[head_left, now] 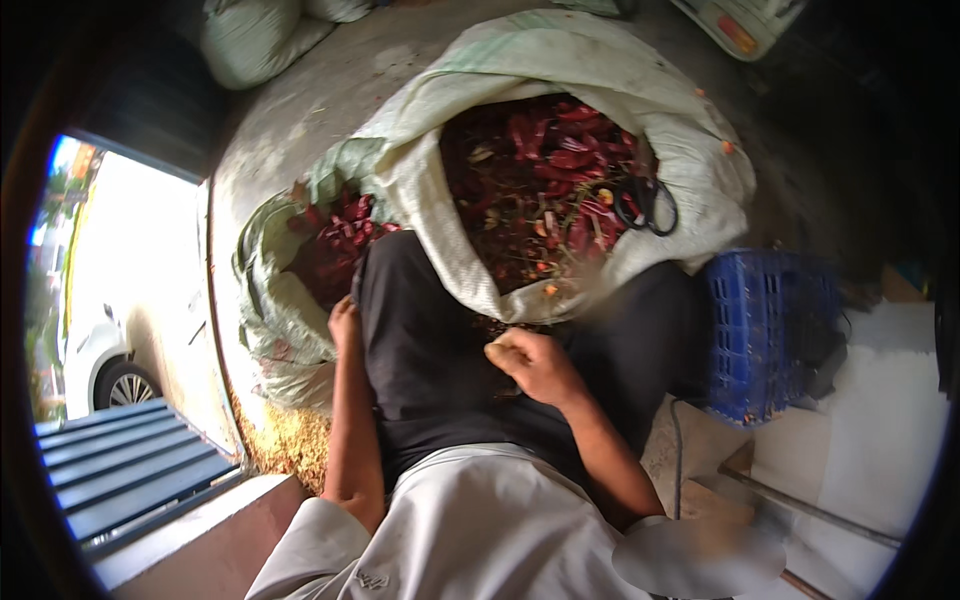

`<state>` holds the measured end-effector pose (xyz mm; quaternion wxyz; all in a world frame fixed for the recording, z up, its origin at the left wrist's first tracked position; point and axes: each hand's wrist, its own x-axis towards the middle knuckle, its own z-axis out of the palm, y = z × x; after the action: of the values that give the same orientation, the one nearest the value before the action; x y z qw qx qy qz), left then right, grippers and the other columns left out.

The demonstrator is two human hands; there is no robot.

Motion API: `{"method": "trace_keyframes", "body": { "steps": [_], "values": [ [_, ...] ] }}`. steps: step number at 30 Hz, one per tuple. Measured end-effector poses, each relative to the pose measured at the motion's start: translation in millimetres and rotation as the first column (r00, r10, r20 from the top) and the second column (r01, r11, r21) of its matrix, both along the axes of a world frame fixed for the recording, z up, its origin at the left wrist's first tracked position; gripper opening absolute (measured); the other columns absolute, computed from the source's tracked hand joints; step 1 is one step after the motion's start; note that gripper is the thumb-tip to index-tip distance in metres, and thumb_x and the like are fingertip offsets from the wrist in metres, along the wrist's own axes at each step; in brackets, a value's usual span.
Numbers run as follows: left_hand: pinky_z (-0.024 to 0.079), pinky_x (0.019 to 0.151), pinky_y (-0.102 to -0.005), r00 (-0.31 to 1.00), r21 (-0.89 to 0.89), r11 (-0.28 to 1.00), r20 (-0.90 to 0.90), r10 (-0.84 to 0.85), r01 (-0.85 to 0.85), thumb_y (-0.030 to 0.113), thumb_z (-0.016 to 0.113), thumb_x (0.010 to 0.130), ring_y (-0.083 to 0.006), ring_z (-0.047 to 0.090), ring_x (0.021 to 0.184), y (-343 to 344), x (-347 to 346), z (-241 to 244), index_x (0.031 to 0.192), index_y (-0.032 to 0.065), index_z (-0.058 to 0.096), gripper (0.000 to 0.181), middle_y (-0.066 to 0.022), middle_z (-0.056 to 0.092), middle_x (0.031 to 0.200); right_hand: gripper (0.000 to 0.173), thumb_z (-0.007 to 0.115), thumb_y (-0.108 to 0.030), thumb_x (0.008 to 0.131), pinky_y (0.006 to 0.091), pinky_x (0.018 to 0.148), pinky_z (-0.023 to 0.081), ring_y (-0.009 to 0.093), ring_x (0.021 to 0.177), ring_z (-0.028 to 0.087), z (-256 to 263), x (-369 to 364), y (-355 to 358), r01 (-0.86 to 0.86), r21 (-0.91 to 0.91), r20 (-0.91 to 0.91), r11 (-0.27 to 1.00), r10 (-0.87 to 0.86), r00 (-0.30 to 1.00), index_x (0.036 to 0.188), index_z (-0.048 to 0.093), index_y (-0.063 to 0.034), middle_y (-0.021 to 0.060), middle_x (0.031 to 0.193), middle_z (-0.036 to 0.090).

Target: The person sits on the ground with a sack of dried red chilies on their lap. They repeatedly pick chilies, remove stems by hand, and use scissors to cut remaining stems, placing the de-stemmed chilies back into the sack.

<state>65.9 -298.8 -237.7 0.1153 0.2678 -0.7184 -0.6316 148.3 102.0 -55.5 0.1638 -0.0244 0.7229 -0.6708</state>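
A large white woven sack (637, 67) stands open before my knees, its rim rolled down, with dried red chilies (574, 154) and stalks inside. Black-handled scissors (649, 206) rest at the sack's right inner edge. My right hand (532, 364) hovers over my lap with its fingers curled; whether it holds something small is unclear. A smaller woven sack (281, 330) with more red chilies (345, 240) stands to the left of my leg. My left hand (345, 322) hangs beside my left knee at this sack's edge, its fingers partly hidden.
A blue plastic crate (750, 337) stands right of my knee, with a dark item on it. Filled white sacks (251, 41) lie at the upper left. A slatted blue metal panel (135, 465) and a low ledge (202, 532) are at the lower left. A parked white car (94, 352) shows outside.
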Motion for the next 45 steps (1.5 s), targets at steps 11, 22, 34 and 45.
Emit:
{"method": "trace_keyframes", "body": {
  "steps": [11, 22, 34, 45],
  "values": [
    [0.055, 0.081, -0.0272, 0.959, 0.066, 0.987, -0.256, -0.124, 0.146, 0.012, 0.067, 0.095, -0.0151, 0.066, 0.093, 96.8, -27.2, 204.0, 0.118, 0.0013, 0.065, 0.025, -0.0073, 0.068, 0.106, 0.025, 0.062, -0.028, 0.094, 0.0444, 0.055, 0.052, 0.034, 0.064, 0.065, 32.9, -56.6, 25.5, 0.527, 0.571, -0.607, 0.630, -0.109, 0.787, 0.080, 0.059, -0.0077, 0.0132, 0.077, 0.064],
    [0.051, 0.081, -0.0288, 0.818, -0.583, 0.704, -0.113, -0.564, 0.405, 0.007, 0.069, 0.089, -0.0142, 0.066, 0.086, 188.3, -24.3, 254.9, 0.106, 0.0030, 0.070, 0.017, -0.0079, 0.071, 0.093, 0.011, 0.068, -0.016, 0.083, 0.0432, 0.065, 0.058, 0.032, 0.075, 0.073, -17.2, -131.5, 35.4, 0.437, 0.859, -0.387, 0.268, -0.219, 0.896, 0.087, 0.066, -0.0058, 0.0155, 0.083, 0.072],
    [0.052, 0.073, -0.0342, 0.659, -0.566, 0.535, 0.020, -0.752, 0.627, 0.012, 0.068, 0.087, -0.0272, 0.070, 0.080, 258.3, -97.4, 257.2, 0.104, 0.0040, 0.071, 0.019, -0.0161, 0.072, 0.091, 0.016, 0.069, -0.018, 0.085, 0.0503, 0.070, 0.051, 0.042, 0.077, 0.065, 17.3, -144.7, 57.2, 0.501, 0.682, -0.509, 0.533, -0.146, 0.848, 0.085, 0.065, -0.0021, 0.0204, 0.075, 0.066],
    [0.053, 0.082, -0.0471, 0.792, -0.718, 0.465, 0.197, -0.578, 0.518, 0.020, 0.078, 0.075, -0.0402, 0.068, 0.095, 336.9, -235.4, 178.8, 0.115, 0.0091, 0.063, 0.044, -0.0181, 0.072, 0.096, 0.023, 0.069, -0.027, 0.089, 0.0481, 0.070, 0.051, 0.038, 0.079, 0.066, 42.2, -139.7, 62.3, 0.330, 0.701, -0.371, 0.632, -0.072, 0.926, 0.089, 0.064, -0.0044, 0.0169, 0.083, 0.068]
  ]
}}
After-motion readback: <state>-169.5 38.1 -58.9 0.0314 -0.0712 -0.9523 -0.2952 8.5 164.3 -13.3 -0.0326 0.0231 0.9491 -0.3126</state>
